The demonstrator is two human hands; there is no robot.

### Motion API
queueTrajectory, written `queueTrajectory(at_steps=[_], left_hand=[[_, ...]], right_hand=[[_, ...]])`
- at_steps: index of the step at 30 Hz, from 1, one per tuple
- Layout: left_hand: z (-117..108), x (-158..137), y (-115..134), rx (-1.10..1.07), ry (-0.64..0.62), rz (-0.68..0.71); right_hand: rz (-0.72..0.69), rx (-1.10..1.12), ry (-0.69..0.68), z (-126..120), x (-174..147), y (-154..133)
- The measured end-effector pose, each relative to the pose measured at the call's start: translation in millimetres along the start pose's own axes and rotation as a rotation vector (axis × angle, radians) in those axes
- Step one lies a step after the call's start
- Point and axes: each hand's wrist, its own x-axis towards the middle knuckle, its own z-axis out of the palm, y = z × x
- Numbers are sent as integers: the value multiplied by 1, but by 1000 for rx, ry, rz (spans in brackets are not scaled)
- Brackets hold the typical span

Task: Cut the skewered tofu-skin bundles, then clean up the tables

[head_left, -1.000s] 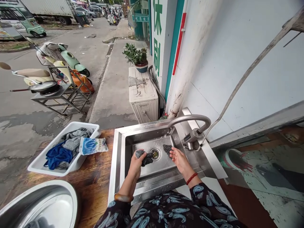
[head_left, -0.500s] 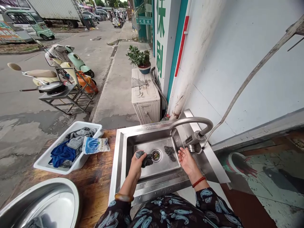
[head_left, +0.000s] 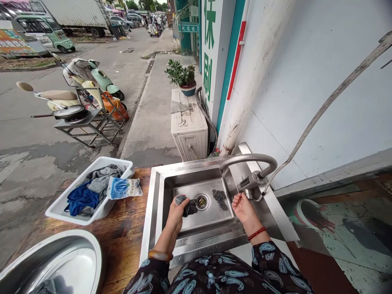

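left hand [head_left: 177,212]: fingers clamped on grey cloth [head_left: 191,207], just left of drain [head_left: 201,202]. right hand [head_left: 244,209]: fingers curled together, well right of drain; contact with tap [head_left: 251,181] unclear. firm grip advised, cloth clear of drain. cloth's long axis runs sideways, loose end pointing towards drain.

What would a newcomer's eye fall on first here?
Probably the steel sink, where the left hand holds a dark cloth and a second cloth lies right of the drain. The right hand is near the base of the curved faucet. On the wooden table at left, a bright blue cloth stands out in a white tub.
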Motion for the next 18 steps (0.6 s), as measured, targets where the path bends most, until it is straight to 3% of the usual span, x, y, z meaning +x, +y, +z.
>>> queueTrajectory(at_steps=[18], left_hand=[[-1,3,-1,17,-2,5]], right_hand=[[30,70,15,10,-5,-3]])
